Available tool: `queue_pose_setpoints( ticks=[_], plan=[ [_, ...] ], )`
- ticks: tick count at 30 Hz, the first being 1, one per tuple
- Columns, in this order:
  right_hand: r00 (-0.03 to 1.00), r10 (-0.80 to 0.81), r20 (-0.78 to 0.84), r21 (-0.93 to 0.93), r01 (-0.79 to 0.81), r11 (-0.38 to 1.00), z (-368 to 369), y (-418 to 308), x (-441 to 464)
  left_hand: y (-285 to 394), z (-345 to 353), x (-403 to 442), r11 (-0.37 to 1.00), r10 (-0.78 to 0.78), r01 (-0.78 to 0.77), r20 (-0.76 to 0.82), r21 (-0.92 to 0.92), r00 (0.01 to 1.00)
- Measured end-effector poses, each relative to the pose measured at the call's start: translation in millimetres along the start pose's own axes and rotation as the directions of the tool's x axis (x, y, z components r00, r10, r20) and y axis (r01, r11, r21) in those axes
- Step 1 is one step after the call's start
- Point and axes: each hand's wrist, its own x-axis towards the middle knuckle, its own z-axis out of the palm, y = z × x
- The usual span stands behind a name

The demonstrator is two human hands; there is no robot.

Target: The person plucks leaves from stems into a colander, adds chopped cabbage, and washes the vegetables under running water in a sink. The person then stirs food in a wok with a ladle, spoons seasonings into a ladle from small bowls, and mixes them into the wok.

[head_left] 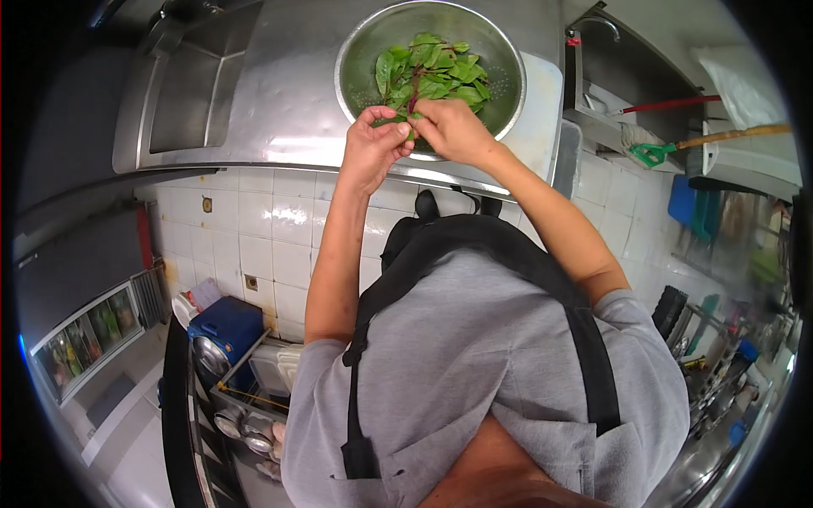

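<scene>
A wide metal colander (345,72) stands on the steel counter, with a heap of green leaves on dark red stems (432,72) in it. Over the colander's near rim, my left hand (373,152) pinches thumb and fingers at a bit of green leaf (412,134). Close beside it, my right hand (457,129) is closed around a dark red leafy stem (414,95), which rises toward the heap. The fingers of my right hand partly hide the stem's lower end.
Left of the colander is a steel sink basin (190,102) set in the counter (284,85). A white cutting board (542,110) lies partly under the colander's right side. Mop handles (732,135) and a faucet (603,27) are at the right.
</scene>
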Motion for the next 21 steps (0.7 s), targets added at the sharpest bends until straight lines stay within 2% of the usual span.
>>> queue_pose_setpoints(
  ticks=[1,4,5,6,7,10,12,13,14,15,16,17,18,19,21],
  plan=[
    [0.996,-0.08,-0.025,-0.164,0.075,0.984,4,4,0,-1,3,0,0.995,0.028,-0.024,-0.049,0.095,0.998],
    [0.993,0.001,-0.115,-0.328,-0.039,0.944,3,22,-1,0,12,0,0.892,0.315,-0.243,-0.139,0.382,0.939],
    [0.988,0.028,-0.155,-0.379,-0.085,0.921,0,29,-1,4,9,2,0.885,0.36,-0.278,-0.17,0.374,0.917],
    [0.987,0.123,-0.106,-0.399,-0.156,0.904,-8,31,-1,15,5,3,0.876,0.402,-0.312,-0.199,0.369,0.894],
    [0.987,0.152,-0.058,-0.435,-0.162,0.886,-14,37,-3,25,4,5,0.863,0.447,-0.349,-0.228,0.365,0.865],
    [0.958,0.281,0.055,-0.5,-0.217,0.839,-36,32,-9,39,17,3,0.832,0.494,-0.407,-0.174,0.377,0.852],
    [0.935,0.355,-0.008,-0.139,-0.353,0.925,-59,7,-7,33,30,11,0.824,0.514,-0.454,-0.11,0.339,0.851],
    [0.916,0.4,-0.029,0.06,-0.398,0.916,-62,-1,-11,25,43,13,0.769,0.556,-0.49,-0.05,0.411,0.83],
    [0.873,0.487,-0.022,0.492,-0.414,0.766,-60,-3,-17,12,57,18,0.735,0.568,-0.509,0.004,0.448,0.823],
    [0.872,0.484,-0.073,0.512,-0.384,0.768,-60,-1,-24,0,71,22,0.644,0.57,-0.521,0.102,0.561,0.815],
    [0.866,0.485,-0.125,0.528,-0.355,0.772,-63,1,-35,10,107,11,0.628,0.522,-0.531,0.198,0.57,0.83],
    [0.855,0.486,-0.182,0.54,-0.327,0.776,-68,5,-48,-6,117,22,0.412,0.601,-0.654,0.349,0.635,0.719],
    [0.843,0.436,-0.316,0.413,-0.292,0.863,-76,8,-61,-13,126,26,0.312,0.589,-0.692,0.439,0.651,0.679],
    [0.788,0.527,-0.318,0.529,-0.314,0.789,-89,12,-75,-18,135,29,0.205,0.569,-0.728,0.526,0.654,0.632],
    [0.668,0.692,-0.274,0.746,-0.307,0.591,-113,20,-112,-16,151,29,0.061,0.611,-0.755,0.574,0.653,0.546]
  ],
)
